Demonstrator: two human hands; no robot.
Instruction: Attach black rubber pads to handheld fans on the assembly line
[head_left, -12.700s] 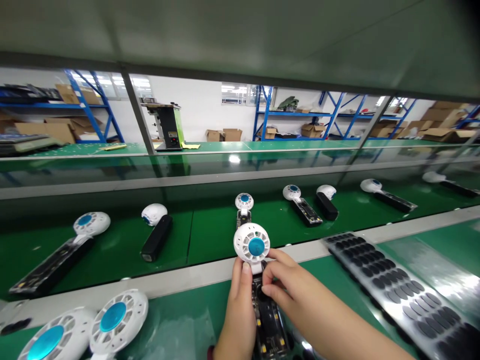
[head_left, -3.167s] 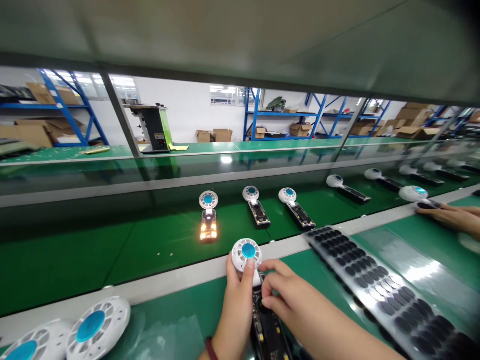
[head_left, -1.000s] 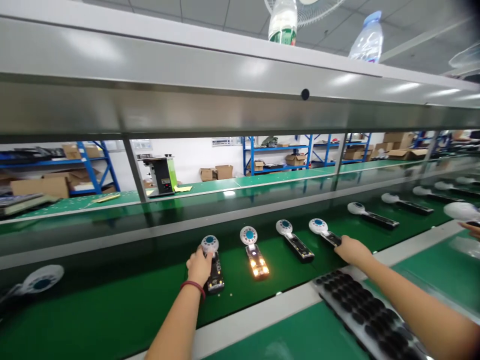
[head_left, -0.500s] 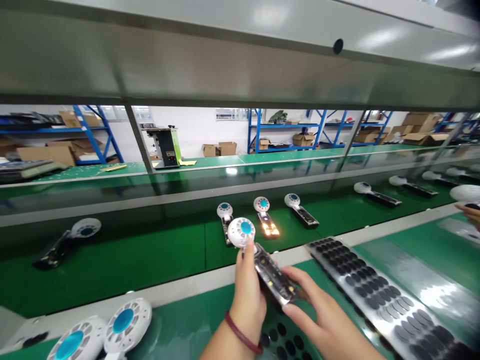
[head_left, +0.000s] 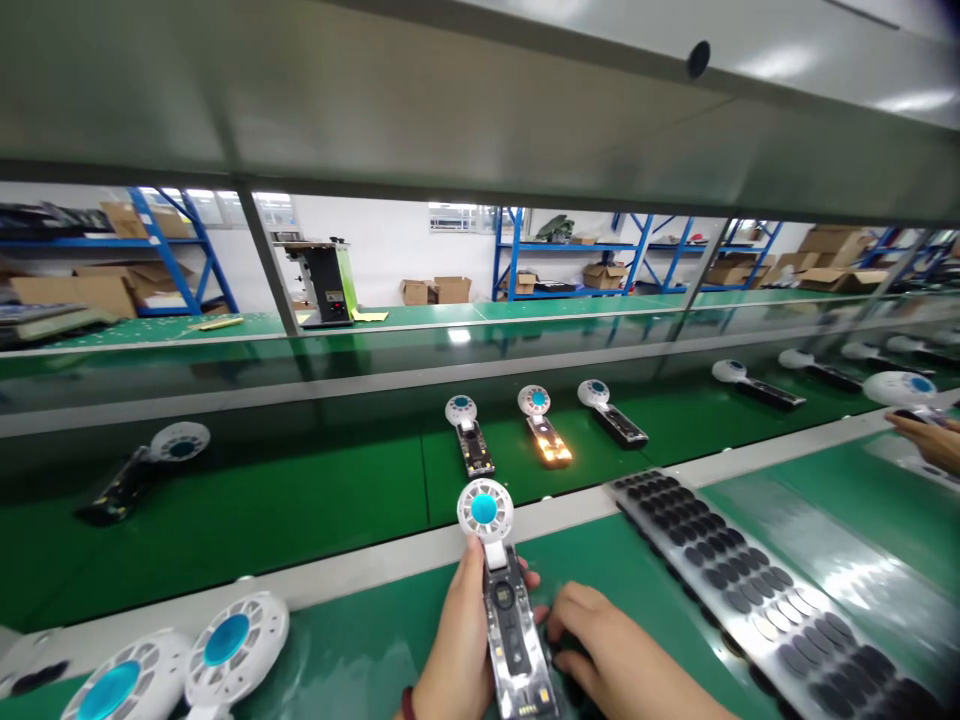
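Observation:
In my left hand (head_left: 461, 630) is a handheld fan (head_left: 517, 630) with a round white head, a blue centre and a see-through body showing dark inner parts. My left fingers wrap its body below the head, which points away from me. Close to the right side of that body is my right hand (head_left: 600, 640), fingers curled and thumb a little apart, with nothing visible between them. Dark round pads, partly hidden, lie beneath my right hand. At the lower left rest two more white fan heads (head_left: 236, 648) with blue centres.
Several similar fans lie on the green conveyor belt (head_left: 337, 500); one fan (head_left: 551, 442) is lit orange. A sheet of black round pads (head_left: 739, 570) lies on the right. Another person's hand (head_left: 926, 440) holds a fan at the right edge. A metal shelf (head_left: 450, 110) hangs overhead.
The fan in my left hand has come down and nearer, turning more upright in view. My right hand has let go of its lower end, its fingers curling in.

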